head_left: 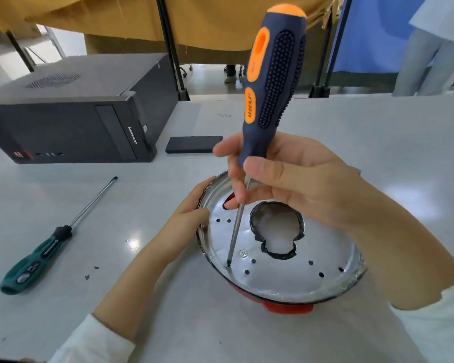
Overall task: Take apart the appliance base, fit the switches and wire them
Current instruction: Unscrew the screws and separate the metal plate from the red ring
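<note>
The round appliance base [286,279] lies upside down on the table, its silver metal plate up and a red shell showing underneath. The plate has a large keyhole-shaped opening [275,231] and several small holes. My left hand [192,213] grips the base's left rim. My right hand [286,179] pinches the lower end of a blue and orange screwdriver [270,82], which stands nearly upright. Its tip [228,264] sits on a screw near the plate's front left edge.
A green-handled screwdriver [47,244] lies on the table to the left. A black computer tower [71,111] lies on its side at the back left, with a small black block [194,144] beside it. Small dark chips [91,272] lie near my left forearm. A person stands at far right.
</note>
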The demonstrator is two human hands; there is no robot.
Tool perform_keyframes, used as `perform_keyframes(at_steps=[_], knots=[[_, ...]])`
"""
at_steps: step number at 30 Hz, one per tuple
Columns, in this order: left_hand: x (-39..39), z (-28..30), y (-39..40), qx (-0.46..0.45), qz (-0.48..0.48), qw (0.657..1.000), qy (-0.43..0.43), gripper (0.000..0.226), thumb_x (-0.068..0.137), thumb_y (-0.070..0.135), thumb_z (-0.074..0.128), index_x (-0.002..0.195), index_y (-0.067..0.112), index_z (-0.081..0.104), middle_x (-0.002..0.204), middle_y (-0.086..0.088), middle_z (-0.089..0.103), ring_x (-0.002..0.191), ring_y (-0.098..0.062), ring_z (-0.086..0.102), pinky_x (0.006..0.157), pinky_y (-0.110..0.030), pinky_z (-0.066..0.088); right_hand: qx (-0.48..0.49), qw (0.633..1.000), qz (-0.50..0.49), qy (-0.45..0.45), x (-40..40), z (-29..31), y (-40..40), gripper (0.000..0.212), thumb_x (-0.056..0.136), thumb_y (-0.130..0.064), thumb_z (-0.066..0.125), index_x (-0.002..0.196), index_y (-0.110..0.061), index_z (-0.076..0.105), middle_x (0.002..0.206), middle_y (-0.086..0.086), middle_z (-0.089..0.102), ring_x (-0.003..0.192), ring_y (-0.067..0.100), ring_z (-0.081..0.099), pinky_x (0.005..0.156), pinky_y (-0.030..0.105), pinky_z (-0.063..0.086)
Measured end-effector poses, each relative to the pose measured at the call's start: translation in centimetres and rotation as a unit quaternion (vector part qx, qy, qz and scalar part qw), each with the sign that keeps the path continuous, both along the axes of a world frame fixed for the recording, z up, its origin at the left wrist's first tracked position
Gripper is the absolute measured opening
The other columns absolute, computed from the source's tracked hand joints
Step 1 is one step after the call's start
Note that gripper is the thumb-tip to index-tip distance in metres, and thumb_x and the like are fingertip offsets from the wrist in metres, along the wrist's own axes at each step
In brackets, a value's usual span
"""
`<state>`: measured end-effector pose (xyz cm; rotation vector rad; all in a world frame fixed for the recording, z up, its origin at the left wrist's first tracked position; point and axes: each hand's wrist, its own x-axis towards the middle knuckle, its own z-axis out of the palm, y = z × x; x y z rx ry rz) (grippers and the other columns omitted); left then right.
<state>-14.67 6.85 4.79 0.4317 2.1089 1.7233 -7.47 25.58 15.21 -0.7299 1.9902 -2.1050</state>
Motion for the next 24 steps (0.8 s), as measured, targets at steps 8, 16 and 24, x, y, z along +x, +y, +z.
perform_keyframes(at_steps=[8, 16, 24], knots=[[-0.5, -0.8, 0.7, 0.035, -0.001, 0.999, -0.005, 0.069, 0.063, 0.002, 0.042, 0.128, 0.018, 0.057, 0.109, 0.005, 0.072, 0.089, -0.009, 0.068, 0.069, -0.018, 0.052, 0.018, 1.000, -0.011, 0.015, -0.3, -0.1, 0.6, 0.016, 0.085, -0.022, 0.061, 0.099, -0.018, 0.067, 0.089, 0.009, 0.065, 0.080, 0.024, 0.064, 0.084, 0.064, 0.049], [-0.3, -1.3, 0.5, 0.065, 0.015, 0.998, -0.009, 0.034, 0.072, 0.006, 0.043, 0.104, 0.011, 0.056, 0.118, -0.004, 0.069, 0.106, -0.022, 0.064, 0.089, -0.036, 0.049, -0.066, 0.997, 0.030, -0.027, -0.2, -0.4, -0.8, 0.025, 0.090, -0.020, 0.045, 0.110, -0.014, 0.058, 0.086, 0.002, 0.052, 0.071, 0.014, 0.051, 0.085, 0.059, 0.049], [-0.5, -1.7, 1.0, 0.088, 0.022, 0.996, -0.016, 0.060, 0.062, 0.006, 0.045, 0.117, 0.021, 0.063, 0.095, 0.010, 0.073, 0.087, -0.009, 0.066, 0.070, -0.014, 0.050, -0.037, 0.996, -0.078, 0.011, 0.2, -0.6, -0.3, 0.019, 0.074, -0.029, 0.066, 0.090, -0.018, 0.071, 0.085, 0.017, 0.063, 0.071, 0.018, 0.067, 0.077, 0.058, 0.055]])
